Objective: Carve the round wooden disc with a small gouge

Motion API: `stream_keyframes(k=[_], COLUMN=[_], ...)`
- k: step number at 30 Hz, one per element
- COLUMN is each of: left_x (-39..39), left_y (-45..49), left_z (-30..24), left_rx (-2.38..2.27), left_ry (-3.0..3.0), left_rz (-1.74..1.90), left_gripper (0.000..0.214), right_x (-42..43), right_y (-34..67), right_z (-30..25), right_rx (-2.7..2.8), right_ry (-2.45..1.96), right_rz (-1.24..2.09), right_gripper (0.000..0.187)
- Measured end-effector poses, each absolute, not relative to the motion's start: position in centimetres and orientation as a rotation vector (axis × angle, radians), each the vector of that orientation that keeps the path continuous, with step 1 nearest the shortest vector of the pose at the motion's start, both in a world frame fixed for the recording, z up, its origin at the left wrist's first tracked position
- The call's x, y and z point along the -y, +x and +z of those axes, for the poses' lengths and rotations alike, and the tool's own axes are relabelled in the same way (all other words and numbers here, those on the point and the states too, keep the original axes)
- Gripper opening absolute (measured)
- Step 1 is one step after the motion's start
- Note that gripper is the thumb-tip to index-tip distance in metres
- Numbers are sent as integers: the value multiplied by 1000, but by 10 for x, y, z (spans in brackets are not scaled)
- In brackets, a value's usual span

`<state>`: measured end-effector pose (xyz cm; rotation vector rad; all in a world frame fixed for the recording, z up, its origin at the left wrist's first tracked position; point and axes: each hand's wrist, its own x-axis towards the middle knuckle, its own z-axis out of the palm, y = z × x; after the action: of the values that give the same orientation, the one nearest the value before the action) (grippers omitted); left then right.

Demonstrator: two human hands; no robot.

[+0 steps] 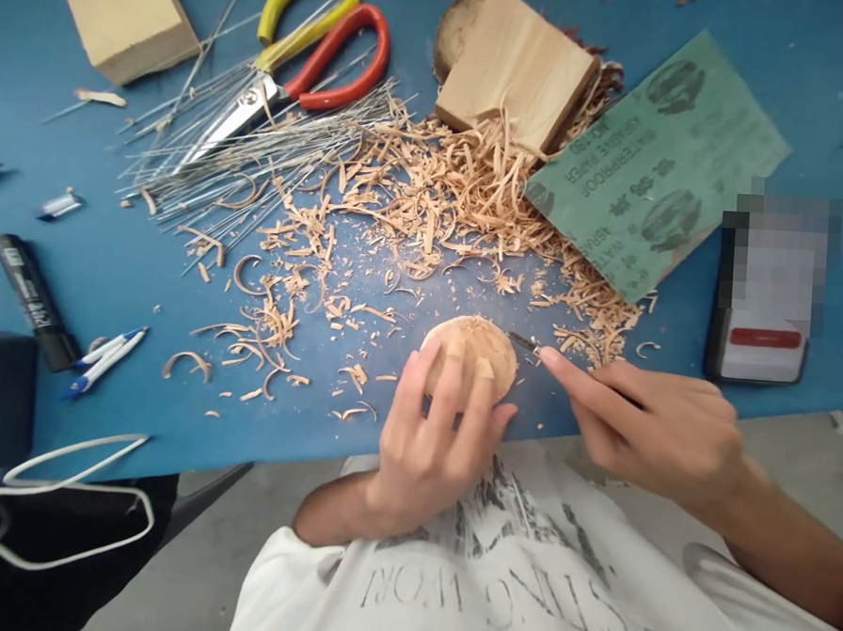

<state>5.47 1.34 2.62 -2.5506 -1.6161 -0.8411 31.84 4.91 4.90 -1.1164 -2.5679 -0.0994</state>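
A pale, round piece of wood [499, 352] lies at the near edge of the blue table. My left hand [432, 448] grips it from the near side, fingers across its top. In my right hand [662, 432] is a slim carving tool [525, 342], its dark tip just right of the wood; the forefinger stretches along it. Most of the tool's handle is hidden by the hand, so its exact type cannot be told. Curled wood shavings [435, 180] are spread in front of both hands.
Scissors [245, 99] lie on thin metal rods [281, 148]. Beyond the shavings are a wooden block [520, 62] and green sandpaper [662, 168]. A phone [762, 352] is at right. A black marker [33, 300], pens [108, 360] and a white cable [66, 487] are at left.
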Motion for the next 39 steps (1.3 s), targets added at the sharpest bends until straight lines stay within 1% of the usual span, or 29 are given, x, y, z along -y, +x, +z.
stream_keyframes(k=[2,7,11,13,14,15,17,20,23,33,36,39], left_x=[-16,-16,-6,-2,-1,0,1,-1,-1,-4,-3,-2], left_y=[54,45,47,50,52,52,53,52,51,42,40,39], left_z=[28,28,22,17,14,11,6,0,-3,-1,1,1], left_rx=[1635,1609,1458,1384,1342,1298,1219,1167,1150,1049,1036,1026], left_ry=[-2568,-2722,-2685,-2633,-2613,-2594,-2551,-2500,-2487,-2539,-2571,-2586], left_rz=[-895,-959,-858,-768,-718,-669,-606,-588,-603,-552,-511,-497], left_gripper=[43,41,41,56,61,59,50,42,40,45,48,50], right_x=[-43,-32,-26,-24,-22,-21,-19,-19,-21,-33,-42,-52], right_y=[319,315,309,304,302,299,294,288,286,288,298,308], right_z=[46,39,39,41,42,44,47,50,53,53,50,47], right_rx=[2575,2529,2507,2507,2510,2520,2539,2559,2563,2587,2583,2607], right_ry=[-1119,-1150,-1149,-1163,-1174,-1186,-1216,-1234,-1230,-1247,-1195,-1117], right_rz=[-92,-77,-5,9,0,-16,-61,-76,-53,35,78,112], right_gripper=[70,65,59,57,56,55,54,55,56,62,67,67])
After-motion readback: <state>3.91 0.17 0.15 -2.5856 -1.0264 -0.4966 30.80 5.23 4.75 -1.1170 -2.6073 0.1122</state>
